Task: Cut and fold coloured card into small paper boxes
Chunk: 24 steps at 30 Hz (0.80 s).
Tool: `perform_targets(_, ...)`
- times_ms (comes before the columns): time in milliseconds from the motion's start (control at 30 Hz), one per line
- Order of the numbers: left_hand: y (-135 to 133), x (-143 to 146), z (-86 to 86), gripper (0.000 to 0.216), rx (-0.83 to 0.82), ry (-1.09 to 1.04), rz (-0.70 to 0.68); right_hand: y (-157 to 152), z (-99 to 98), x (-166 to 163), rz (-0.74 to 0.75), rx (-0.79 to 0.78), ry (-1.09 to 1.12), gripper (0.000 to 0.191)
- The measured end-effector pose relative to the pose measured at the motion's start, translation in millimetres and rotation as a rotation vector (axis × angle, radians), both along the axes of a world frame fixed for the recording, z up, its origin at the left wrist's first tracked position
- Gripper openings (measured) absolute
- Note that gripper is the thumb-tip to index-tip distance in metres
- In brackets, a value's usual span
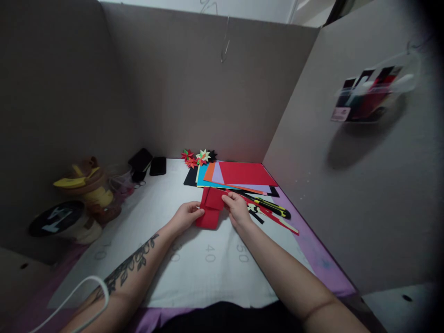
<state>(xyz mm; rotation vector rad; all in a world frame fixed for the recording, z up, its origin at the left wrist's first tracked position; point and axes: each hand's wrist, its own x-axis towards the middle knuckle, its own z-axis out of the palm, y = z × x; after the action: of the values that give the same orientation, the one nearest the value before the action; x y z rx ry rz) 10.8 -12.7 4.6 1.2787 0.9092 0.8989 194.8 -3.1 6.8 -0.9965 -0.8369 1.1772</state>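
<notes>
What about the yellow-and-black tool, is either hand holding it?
No, the tool lies off to the right, while the left hand and right hand hold red paper.

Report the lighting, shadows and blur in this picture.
Head view: dim light, the grey left wall in deep shade; a soft shadow below the clear plastic holder on the grey right wall, the holder itself blurred; the frame's right edge blacked out; the folded red paper sharper.

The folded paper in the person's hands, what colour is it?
The folded paper is red; it shows in the head view, the only one here.
</notes>
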Motion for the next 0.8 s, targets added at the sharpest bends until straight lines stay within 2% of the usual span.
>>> perform_targets(267,1.6,0.5,-7.0,0.046,0.009,0.051,-0.058,1.6,-2.9,-4.5,-0.052,0.009,0.024,0.032)
perform_targets(800,-2.0,0.8,-0.4,0.043,0.07,0.128,-0.059,5.2,-11.1,-5.8,-0.02,-0.022,0.116,0.035)
